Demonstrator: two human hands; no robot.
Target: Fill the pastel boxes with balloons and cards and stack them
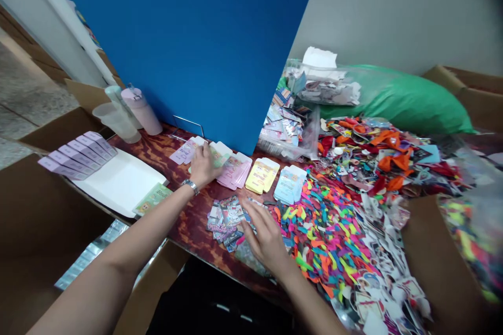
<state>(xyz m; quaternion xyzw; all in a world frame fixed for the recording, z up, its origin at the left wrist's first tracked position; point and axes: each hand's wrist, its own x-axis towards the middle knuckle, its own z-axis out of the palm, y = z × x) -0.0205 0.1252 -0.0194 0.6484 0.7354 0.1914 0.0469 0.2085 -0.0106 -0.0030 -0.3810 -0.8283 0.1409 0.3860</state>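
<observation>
My left hand (204, 166), with a watch at the wrist, reaches over a stack of flat green cartons (220, 153). Its thumb is apart from the fingers; the fingertips are partly hard to make out. Close beside it lie flat purple cartons (184, 153) and a fanned stack of pink cartons (234, 170). Yellow cartons (262, 175) and blue cartons (290, 184) continue the row to the right. My right hand (265, 233) hovers with fingers stretched out at the right side of a loose pile of printed cards (226, 220). Nothing shows in its fingers.
Folded purple boxes (80, 154) stand on a white tray (118, 180) with a green pack (152, 199). A pink bottle (141, 110) and plastic cup (118, 121) are behind. Colourful small pieces (326, 235) heap at right, near a green bag (401, 97). A blue panel (196, 47) rises behind.
</observation>
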